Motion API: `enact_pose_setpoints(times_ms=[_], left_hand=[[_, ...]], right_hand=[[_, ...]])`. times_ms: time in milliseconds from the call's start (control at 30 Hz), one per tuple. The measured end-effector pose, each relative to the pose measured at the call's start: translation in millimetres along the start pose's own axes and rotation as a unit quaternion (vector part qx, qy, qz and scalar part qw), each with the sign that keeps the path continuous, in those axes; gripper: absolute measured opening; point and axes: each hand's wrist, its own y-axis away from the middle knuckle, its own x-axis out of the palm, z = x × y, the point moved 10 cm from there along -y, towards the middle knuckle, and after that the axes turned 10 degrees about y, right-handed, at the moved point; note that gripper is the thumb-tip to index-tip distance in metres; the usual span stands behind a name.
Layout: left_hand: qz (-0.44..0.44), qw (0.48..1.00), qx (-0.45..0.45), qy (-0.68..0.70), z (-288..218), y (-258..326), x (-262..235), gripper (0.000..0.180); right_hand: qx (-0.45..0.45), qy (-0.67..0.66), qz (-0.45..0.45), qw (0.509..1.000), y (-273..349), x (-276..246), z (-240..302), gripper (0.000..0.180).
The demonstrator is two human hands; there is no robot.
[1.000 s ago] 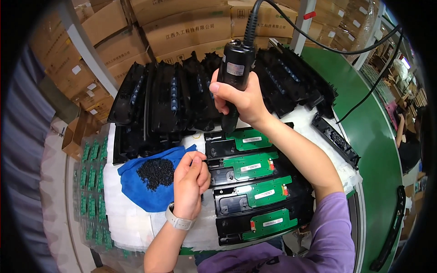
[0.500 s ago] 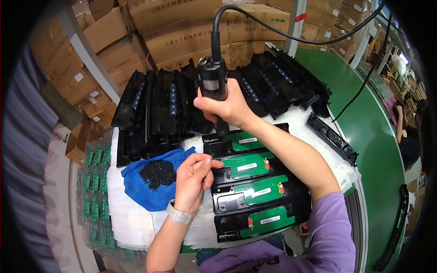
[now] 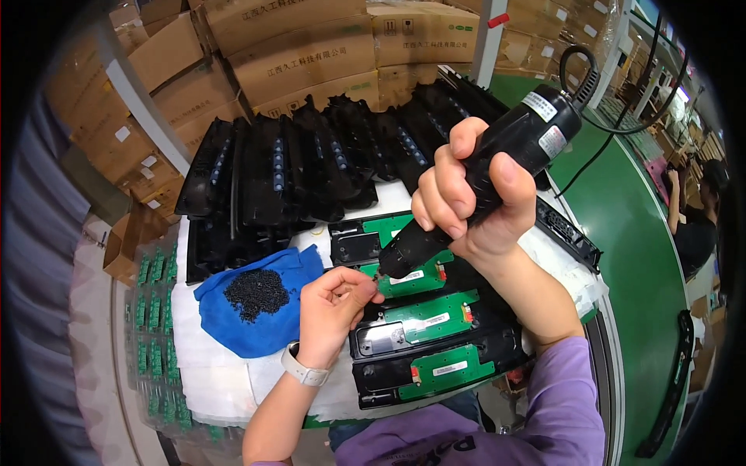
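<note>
Swung aslant, the screwdriver in my right hand now brings its tip close to my left hand, pinched, contents unclear, beside a green board.

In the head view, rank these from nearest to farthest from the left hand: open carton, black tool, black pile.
1. Black tool: tip just right of the left hand.
2. Black pile: left, on blue cloth.
3. Open carton: far left.
</note>
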Motion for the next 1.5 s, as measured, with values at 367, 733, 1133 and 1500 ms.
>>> enact_pose_setpoints(times_ms=[367,733,1133,1500], left_hand=[[0.047,0.998,-0.046,-0.014,15.9,-1.9,6.9,0.007],[-0.112,0.991,0.007,0.077,-0.2,-2.6,-33.4,0.018],[-0.082,0.978,0.003,0.194,7.9,-8.7,-26.8,0.014],[-0.028,0.986,-0.031,0.161,14.9,-10.0,-17.7,0.019]], right_hand=[[0.047,-0.007,-0.087,0.995,13.7,-17.2,-7.6,0.03],[0.111,0.123,-0.106,0.98,-0.6,-55.3,-8.3,0.021],[0.086,0.272,-0.101,0.953,-1.7,-85.5,-14.5,0.019],[0.101,0.323,-0.088,0.937,-3.2,-77.3,-23.1,0.018]])
